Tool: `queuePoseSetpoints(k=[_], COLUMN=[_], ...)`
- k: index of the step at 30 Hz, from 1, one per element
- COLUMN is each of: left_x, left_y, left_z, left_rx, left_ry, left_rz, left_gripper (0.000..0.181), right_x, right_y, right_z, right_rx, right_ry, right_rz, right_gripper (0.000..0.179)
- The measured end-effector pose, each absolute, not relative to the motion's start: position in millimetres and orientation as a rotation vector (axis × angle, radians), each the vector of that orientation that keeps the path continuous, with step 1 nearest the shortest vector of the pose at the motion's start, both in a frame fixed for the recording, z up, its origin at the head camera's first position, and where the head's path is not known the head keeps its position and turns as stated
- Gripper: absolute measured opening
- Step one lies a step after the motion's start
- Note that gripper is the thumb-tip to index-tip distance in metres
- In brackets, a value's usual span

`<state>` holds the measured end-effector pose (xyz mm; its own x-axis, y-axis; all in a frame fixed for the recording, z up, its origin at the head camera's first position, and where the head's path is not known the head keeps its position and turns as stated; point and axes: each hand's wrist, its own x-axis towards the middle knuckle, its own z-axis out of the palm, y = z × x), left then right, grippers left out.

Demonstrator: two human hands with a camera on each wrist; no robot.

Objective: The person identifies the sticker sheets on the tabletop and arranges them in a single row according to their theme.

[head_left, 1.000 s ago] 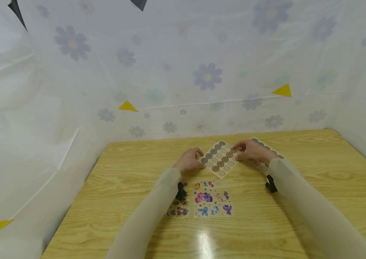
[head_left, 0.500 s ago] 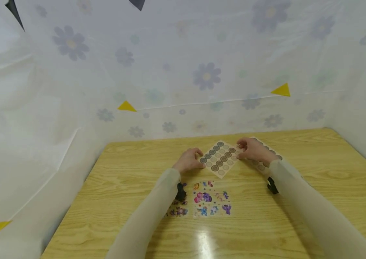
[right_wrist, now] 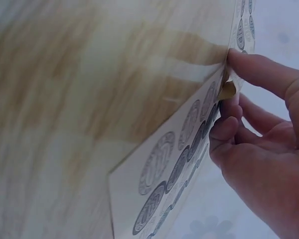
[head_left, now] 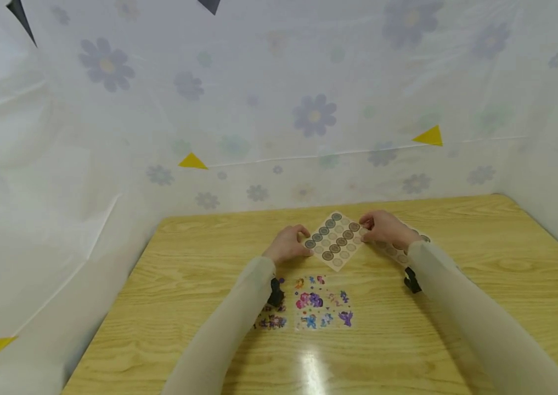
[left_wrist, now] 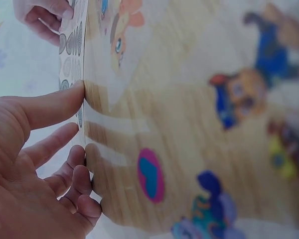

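Observation:
A pale sheet of round coin-like prints [head_left: 334, 237] lies turned cornerwise near the back of the table. My left hand [head_left: 288, 244] is at its left corner; in the left wrist view the thumb [left_wrist: 70, 103] touches its edge and the other fingertips rest on the tabletop. At the right corner my right hand [head_left: 388, 229] pinches the sheet between thumb and fingers. The right wrist view has a small curled tan bit [right_wrist: 227, 91] at those fingertips. A second matching sheet [right_wrist: 134, 185] lies beneath the right hand, partly hidden by it.
Two clear sheets of colourful cartoon stickers lie nearer on the wood-grain table [head_left: 407, 351]: the right one [head_left: 325, 302] in full view, the left one [head_left: 272, 321] partly under the left forearm. A white flowered curtain [head_left: 259, 186] stands behind the table.
My right hand has shifted slightly at the sheet's right corner. The second sheet's far corner, seen beyond that hand before, is now hidden. My left hand stays in place.

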<state>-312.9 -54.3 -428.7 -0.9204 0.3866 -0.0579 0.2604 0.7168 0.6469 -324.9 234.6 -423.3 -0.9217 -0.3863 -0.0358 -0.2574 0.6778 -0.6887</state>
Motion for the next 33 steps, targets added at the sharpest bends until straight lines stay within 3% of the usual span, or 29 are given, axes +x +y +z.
queuePoseSetpoints(k=[14, 25, 33], left_x=[-313, -312, -310], left_y=[-55, -54, -58], left_z=[-428, -423, -418], left_rx=[0.511, 0.530, 0.608], left_ry=[2.726, 2.693, 2.639], left_rz=[0.999, 0.994, 1.031], left_gripper=[0.044, 0.049, 0.042], right_x=[-334, -331, -330], right_y=[246, 248, 246], right_z=[-435, -435, -434], right_rx=[-0.589, -0.526, -0.461], right_ry=[2.675, 2.774, 2.755], right_rz=[-1.237, -1.288, -1.320], right_gripper=[0.042, 0.012, 0.014])
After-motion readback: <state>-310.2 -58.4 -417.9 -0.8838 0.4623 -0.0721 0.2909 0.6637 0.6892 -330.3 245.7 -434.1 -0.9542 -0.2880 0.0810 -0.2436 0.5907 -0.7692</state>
